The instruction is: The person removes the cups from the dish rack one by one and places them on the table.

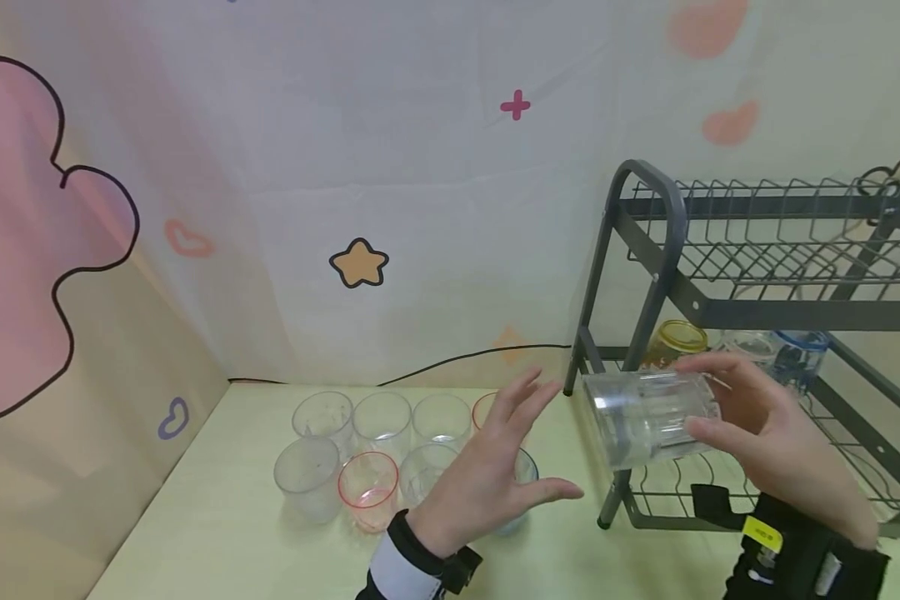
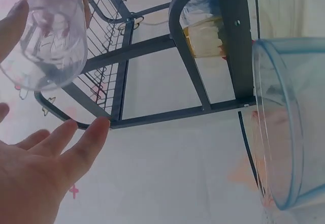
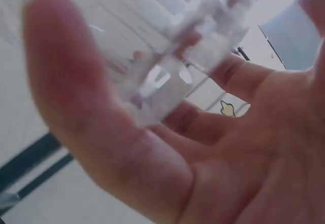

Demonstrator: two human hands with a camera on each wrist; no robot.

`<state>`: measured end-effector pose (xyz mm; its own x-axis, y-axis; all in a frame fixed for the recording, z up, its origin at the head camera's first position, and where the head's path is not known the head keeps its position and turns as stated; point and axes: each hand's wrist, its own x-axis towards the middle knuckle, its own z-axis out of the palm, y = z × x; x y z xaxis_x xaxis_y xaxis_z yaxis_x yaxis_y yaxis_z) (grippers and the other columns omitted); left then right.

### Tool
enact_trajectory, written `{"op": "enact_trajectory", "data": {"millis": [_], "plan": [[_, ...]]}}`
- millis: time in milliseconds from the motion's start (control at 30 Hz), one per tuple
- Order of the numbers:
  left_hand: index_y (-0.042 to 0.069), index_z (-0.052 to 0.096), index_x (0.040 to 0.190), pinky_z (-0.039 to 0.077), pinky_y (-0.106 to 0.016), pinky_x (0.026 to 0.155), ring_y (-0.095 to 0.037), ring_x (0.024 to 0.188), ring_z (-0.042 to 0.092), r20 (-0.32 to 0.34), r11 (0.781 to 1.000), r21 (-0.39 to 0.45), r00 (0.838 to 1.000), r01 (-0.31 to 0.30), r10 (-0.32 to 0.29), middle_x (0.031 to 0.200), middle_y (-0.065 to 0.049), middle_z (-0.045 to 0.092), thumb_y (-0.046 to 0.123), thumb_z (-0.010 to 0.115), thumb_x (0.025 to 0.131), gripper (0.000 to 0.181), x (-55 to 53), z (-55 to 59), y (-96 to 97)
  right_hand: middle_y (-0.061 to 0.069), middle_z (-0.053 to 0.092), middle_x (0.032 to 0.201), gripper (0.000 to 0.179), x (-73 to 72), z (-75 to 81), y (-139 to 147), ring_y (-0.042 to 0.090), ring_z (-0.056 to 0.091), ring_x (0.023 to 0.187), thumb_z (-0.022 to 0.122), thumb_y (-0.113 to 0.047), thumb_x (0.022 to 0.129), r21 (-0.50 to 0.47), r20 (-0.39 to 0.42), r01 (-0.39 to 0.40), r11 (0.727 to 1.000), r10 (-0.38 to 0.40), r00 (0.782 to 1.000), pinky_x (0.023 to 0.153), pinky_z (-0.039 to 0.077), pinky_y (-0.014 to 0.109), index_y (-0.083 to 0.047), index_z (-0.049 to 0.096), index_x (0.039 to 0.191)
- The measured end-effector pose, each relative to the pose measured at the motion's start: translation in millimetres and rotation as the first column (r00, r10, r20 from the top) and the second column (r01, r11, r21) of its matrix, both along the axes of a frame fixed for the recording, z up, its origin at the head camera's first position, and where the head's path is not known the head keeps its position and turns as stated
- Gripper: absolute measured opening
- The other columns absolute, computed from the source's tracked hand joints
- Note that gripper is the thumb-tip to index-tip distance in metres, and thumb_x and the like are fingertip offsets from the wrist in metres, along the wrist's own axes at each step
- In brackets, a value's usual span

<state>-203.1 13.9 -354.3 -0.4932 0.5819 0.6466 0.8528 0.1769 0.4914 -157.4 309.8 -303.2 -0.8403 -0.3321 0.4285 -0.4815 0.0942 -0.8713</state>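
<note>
The right hand (image 1: 765,433) holds a clear tumbler (image 1: 645,421) sideways before the wire rack (image 1: 810,315), by its base (we suppose to spare the rim); the left hand (image 1: 487,467), fingers wide, is empty near glasses (image 1: 367,492) grouped toward the desk's (image 1: 187,517) back edge.

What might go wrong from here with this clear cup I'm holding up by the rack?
The clear cup might slip: only the right hand grips it, near one end and tipped sideways, while the left hand isn't touching it. It could also knock the metal dish rack, whose frame it overlaps in the head view. And your left wrist might bump the blue-rimmed cup, which looms large in the left wrist view.
</note>
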Motion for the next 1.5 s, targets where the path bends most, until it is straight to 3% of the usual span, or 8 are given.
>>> {"op": "enact_trajectory", "data": {"millis": [200,400,567,700,867,1033,1167,1500], "plan": [[0.020,0.013,0.156,0.040,-0.043,0.105,-0.026,0.145,0.021,-0.053,0.998,0.056,0.998,0.036,-0.033,0.160,-0.006,0.011,0.023,0.090,0.069,0.116,0.8,2.8,2.4,0.014,0.040,0.139,0.057,-7.2,5.7,-17,0.022,0.056,0.115,0.052,0.023,0.085,0.068,-0.028,-0.098,0.993,0.100,0.995,0.081,0.057,0.040,-0.003,0.039,0.134],[0.018,0.013,0.156,0.045,-0.035,0.101,-0.025,0.141,0.028,-0.030,0.995,0.070,0.997,0.067,-0.065,0.158,-0.006,0.015,0.020,0.090,0.070,0.115,2.5,4.6,1.6,0.011,0.042,0.136,0.058,-13.5,4.0,-31,0.023,0.056,0.112,0.055,0.026,0.080,0.064,-0.095,-0.178,0.982,0.184,0.978,0.077,0.058,0.040,-0.003,0.041,0.128],[0.018,0.014,0.156,0.045,-0.034,0.100,-0.026,0.140,0.031,-0.073,0.991,0.099,0.994,0.093,-0.086,0.156,-0.009,0.017,0.017,0.090,0.069,0.116,4.4,5.7,0.1,0.010,0.041,0.136,0.056,-16.0,3.3,-36,0.024,0.056,0.110,0.055,0.025,0.080,0.069,-0.085,-0.213,0.975,0.218,0.972,0.074,0.058,0.040,-0.006,0.041,0.125],[0.018,0.021,0.154,0.045,-0.038,0.101,-0.027,0.138,0.034,-0.089,0.991,0.113,0.994,0.077,-0.067,0.155,-0.009,0.021,0.017,0.089,0.071,0.107,7.6,6.0,-1.2,0.013,0.039,0.135,0.054,-18.1,2.7,-39,0.026,0.057,0.106,0.054,0.025,0.081,0.069,-0.063,-0.267,0.961,0.271,0.961,0.072,0.058,0.041,-0.004,0.040,0.124],[0.016,0.033,0.148,0.046,-0.032,0.097,-0.024,0.132,0.040,-0.085,0.990,0.120,0.994,0.072,-0.062,0.150,-0.007,0.029,0.016,0.087,0.073,0.092,8.8,8.7,-3.8,0.012,0.038,0.134,0.051,-18.5,2.9,-38,0.026,0.057,0.104,0.054,0.024,0.081,0.066,-0.031,-0.286,0.956,0.289,0.957,0.068,0.059,0.041,-0.005,0.041,0.121],[0.018,0.038,0.145,0.046,-0.033,0.098,-0.024,0.130,0.041,-0.129,0.996,0.086,0.991,0.032,-0.021,0.147,-0.008,0.034,0.020,0.089,0.071,0.090,6.0,12.2,-8.1,0.010,0.045,0.134,0.045,-18.4,2.4,-35,0.021,0.055,0.113,0.057,0.021,0.084,0.139,-0.019,-0.228,0.964,0.233,0.972,0.072,0.058,0.041,-0.004,0.046,0.120],[0.019,0.040,0.144,0.046,-0.036,0.098,-0.024,0.132,0.039,-0.130,0.999,0.049,0.992,0.003,0.004,0.147,-0.008,0.035,0.023,0.089,0.071,0.088,4.8,11.0,-12.4,0.012,0.051,0.131,0.035,-17.9,-0.5,-30,0.018,0.054,0.118,0.058,0.014,0.088,0.236,-0.028,-0.100,0.967,0.110,0.994,0.081,0.056,0.038,-0.005,0.051,0.116],[0.020,0.042,0.144,0.047,-0.030,0.095,-0.023,0.131,0.043,-0.166,1.000,-0.013,0.986,-0.027,0.025,0.147,-0.008,0.037,0.024,0.087,0.073,0.084,0.1,5.2,-30.0,0.008,0.058,0.123,0.025,-18.0,-8.5,3,0.016,0.065,0.100,0.052,0.001,0.099,0.314,0.002,0.117,0.942,-0.124,0.992,0.076,0.057,0.038,0.003,0.050,0.124]]}}
